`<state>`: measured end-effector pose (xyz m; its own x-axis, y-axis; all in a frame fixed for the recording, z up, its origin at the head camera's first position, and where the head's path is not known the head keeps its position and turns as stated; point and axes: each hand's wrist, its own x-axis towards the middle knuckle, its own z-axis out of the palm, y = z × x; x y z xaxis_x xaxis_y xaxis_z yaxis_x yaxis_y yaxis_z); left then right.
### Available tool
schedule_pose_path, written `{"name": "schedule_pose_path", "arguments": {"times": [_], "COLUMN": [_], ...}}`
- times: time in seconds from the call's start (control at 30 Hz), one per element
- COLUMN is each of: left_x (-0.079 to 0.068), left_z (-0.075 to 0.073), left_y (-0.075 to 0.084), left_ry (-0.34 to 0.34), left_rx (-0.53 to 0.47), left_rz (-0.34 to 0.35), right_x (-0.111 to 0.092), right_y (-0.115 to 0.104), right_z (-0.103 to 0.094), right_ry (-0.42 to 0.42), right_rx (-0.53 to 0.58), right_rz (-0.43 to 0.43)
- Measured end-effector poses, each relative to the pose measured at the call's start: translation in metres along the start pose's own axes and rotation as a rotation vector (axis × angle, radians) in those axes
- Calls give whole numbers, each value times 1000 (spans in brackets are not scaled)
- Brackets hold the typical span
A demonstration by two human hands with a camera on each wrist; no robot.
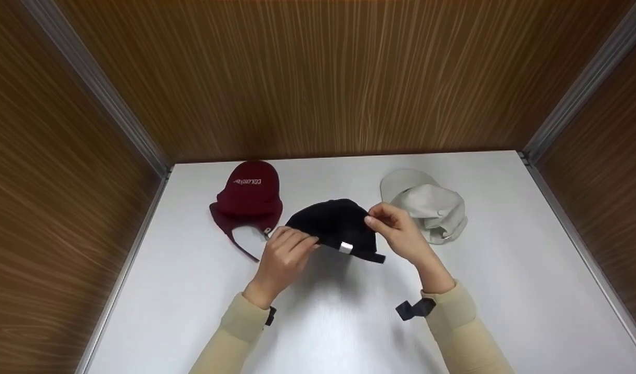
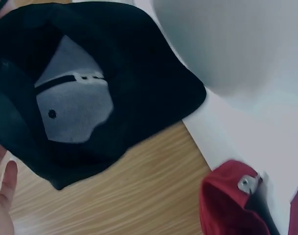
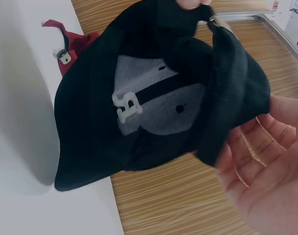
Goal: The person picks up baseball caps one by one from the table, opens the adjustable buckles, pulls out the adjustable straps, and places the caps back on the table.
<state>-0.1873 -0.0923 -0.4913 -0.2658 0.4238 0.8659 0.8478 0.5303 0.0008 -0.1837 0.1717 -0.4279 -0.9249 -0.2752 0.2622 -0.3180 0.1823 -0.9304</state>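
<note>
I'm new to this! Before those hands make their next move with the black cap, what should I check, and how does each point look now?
1. Left hand gripping the black cap: ok, at its edge.
2. Right hand gripping it: ok, pinching the other side.
3. Cap lifted off the white table: ok.
4. Strap end tucked away: not ok, it sticks out past the silver buckle.
5. Right hand clear of the pale cap: cannot tell, they overlap in the head view.
</note>
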Motion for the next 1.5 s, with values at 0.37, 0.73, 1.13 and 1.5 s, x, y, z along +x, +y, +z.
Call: {"name": "schedule_pose_path", "arguments": {"times": [0.37,0.73,1.13,1.5], "left_x": [8,13,21,29], "left_z": [3,5,2,-5], "left_y": [-1,-4,-8,-14], "left_ry": [83,93,96,63], "left_rx": [-23,-26,-70,-71], "left_rz": [-123,-181,-213,-279], "right_x": [-2,-15,-14,-14], "right_y": [56,83,55,43], "right_z": [-4,-7,8,8], "right_ry": [93,-69,73,129], "right_rx": [79,-26,-120,-68], "right_rz": [-104,-121,-131,-202]}}
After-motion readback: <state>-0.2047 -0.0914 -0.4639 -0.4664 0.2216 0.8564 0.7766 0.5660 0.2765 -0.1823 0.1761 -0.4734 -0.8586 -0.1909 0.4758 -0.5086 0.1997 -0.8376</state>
